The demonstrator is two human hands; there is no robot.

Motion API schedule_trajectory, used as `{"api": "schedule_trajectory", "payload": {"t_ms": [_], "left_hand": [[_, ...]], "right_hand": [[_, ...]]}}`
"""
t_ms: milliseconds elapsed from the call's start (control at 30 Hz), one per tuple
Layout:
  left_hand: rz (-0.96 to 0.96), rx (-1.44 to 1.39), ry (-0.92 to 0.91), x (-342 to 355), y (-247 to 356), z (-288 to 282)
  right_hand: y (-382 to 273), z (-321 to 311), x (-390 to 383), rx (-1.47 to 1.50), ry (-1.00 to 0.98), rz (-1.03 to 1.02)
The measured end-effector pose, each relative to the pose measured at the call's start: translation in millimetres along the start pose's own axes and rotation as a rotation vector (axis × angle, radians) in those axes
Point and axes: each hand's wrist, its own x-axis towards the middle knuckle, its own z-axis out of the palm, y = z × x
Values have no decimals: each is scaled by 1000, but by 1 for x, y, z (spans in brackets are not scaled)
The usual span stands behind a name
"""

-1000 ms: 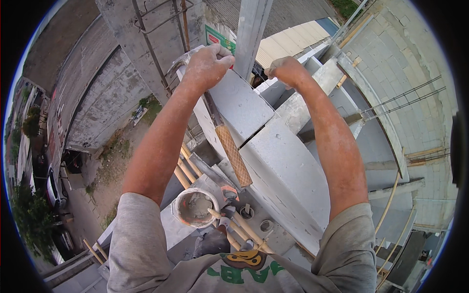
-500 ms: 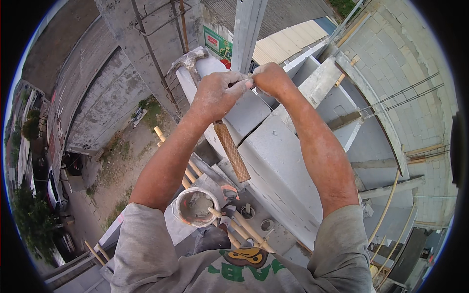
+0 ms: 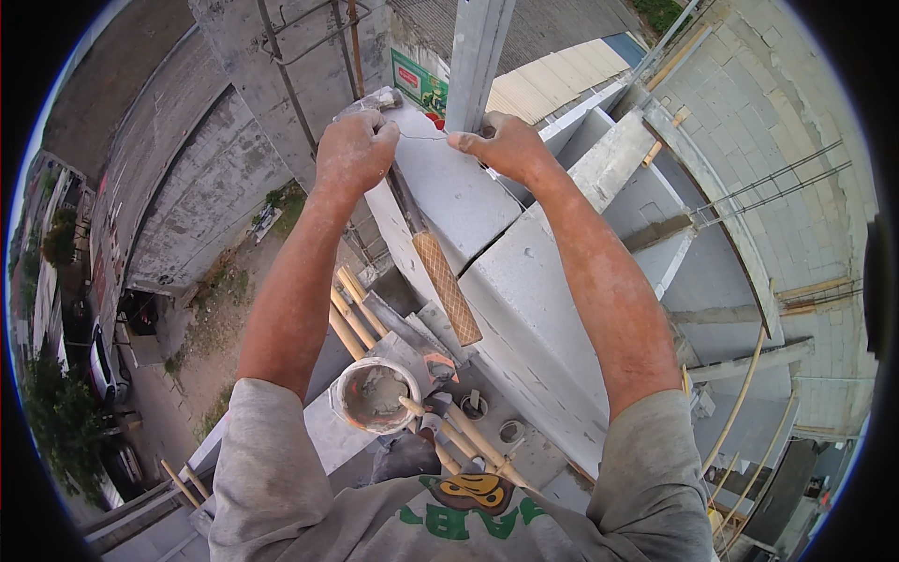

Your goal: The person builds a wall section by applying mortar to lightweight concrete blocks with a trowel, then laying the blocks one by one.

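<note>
A thin wire or string [image 3: 423, 136] stretches, slightly sagging, between my two closed hands. My left hand [image 3: 356, 150] grips one end above the left edge of a pale concrete block [image 3: 449, 201]. My right hand [image 3: 494, 148] pinches the other end beside a grey upright post [image 3: 473, 70]. A hammer with a tan checkered handle [image 3: 446, 286] lies along the blocks, its head partly hidden behind my left hand. A small red object [image 3: 435, 122] sits behind the wire, too small to make out.
Vertical rebar [image 3: 309, 112] stands at upper left. Below are a mortar bucket [image 3: 375, 403], bamboo poles [image 3: 454, 431] and part of a person's leg, apparently on lower scaffolding. A drop to the ground [image 3: 215, 337] lies left; block walls [image 3: 730, 112] and protruding rods [image 3: 768, 183] are right.
My hands came together over the hammer, then moved apart: the left up and to the left, the right slightly up. The line between them now shows.
</note>
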Motion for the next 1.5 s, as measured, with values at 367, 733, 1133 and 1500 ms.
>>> {"api": "schedule_trajectory", "payload": {"t_ms": [367,733,1133,1500], "left_hand": [[-57,111,44,36,5,14],[25,-71,2,28,19,53],[-118,-389,-320,48,19,62],[-167,-329,-355,34,46,36]], "right_hand": [[-14,19,9,-195,94,101],[-23,18,4,-280,157,143],[-15,17,4,-241,123,69],[-29,29,-27,-171,328,72]]}}
